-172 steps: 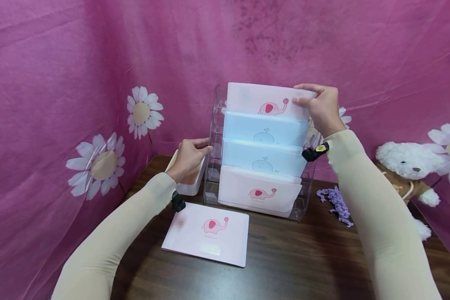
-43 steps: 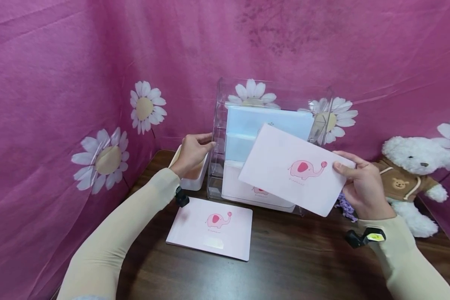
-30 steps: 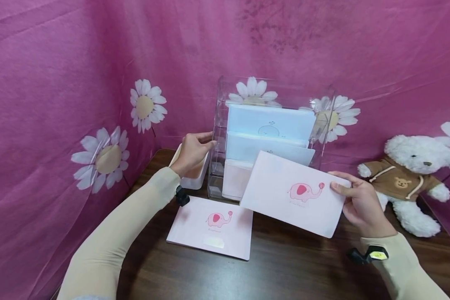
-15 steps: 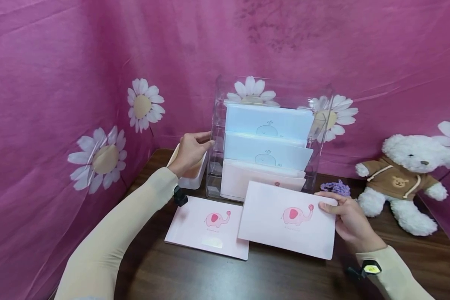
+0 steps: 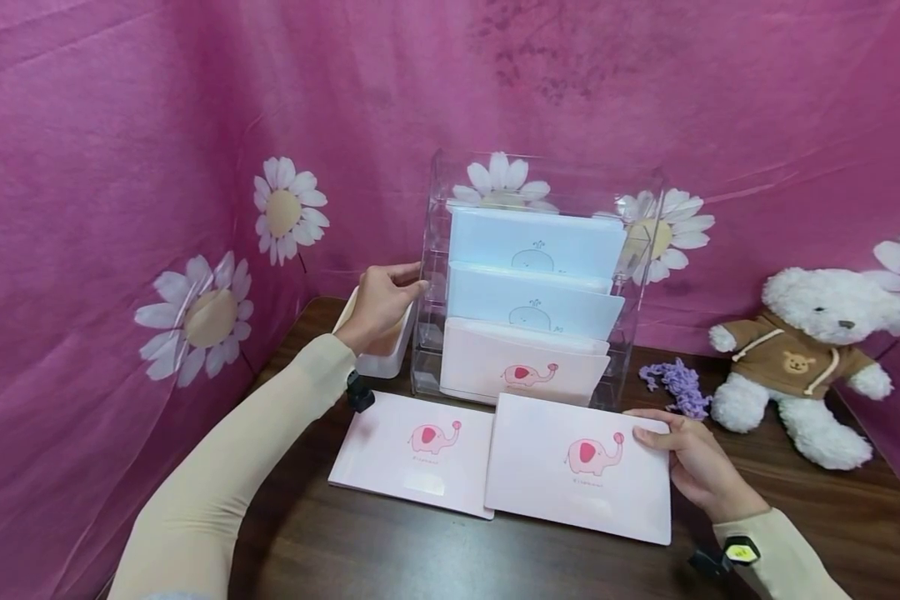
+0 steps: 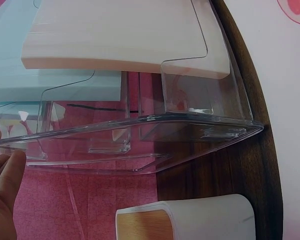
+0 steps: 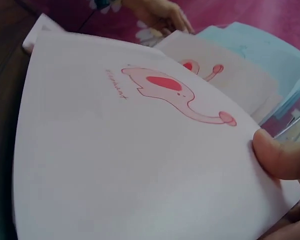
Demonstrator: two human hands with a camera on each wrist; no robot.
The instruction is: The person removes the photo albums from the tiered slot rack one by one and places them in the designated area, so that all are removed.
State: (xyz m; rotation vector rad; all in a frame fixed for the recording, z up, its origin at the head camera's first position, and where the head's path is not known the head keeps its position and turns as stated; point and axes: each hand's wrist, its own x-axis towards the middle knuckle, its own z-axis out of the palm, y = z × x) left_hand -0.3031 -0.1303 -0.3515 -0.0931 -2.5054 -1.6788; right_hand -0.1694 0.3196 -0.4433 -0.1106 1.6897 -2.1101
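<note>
My right hand pinches the right edge of a pink elephant notebook, thumb on the cover and fingers beneath. The notebook lies low over the table, its left edge against or slightly over another pink elephant notebook. In the right wrist view, the thumb presses near the corner of the cover. My left hand grips the left side panel of a clear acrylic rack. Two blue whale notebooks and a pink notebook group stand in its tiers; the top tier holds none.
A white bin with a wood-coloured panel stands left of the rack. To the right lie purple yarn and a white teddy bear in a brown hoodie. A pink flowered cloth hangs behind the brown table.
My right hand has drawn the pink notebook out of the rack's top tier and brought it down beside the other one. The left hand has stayed on the rack's side.
</note>
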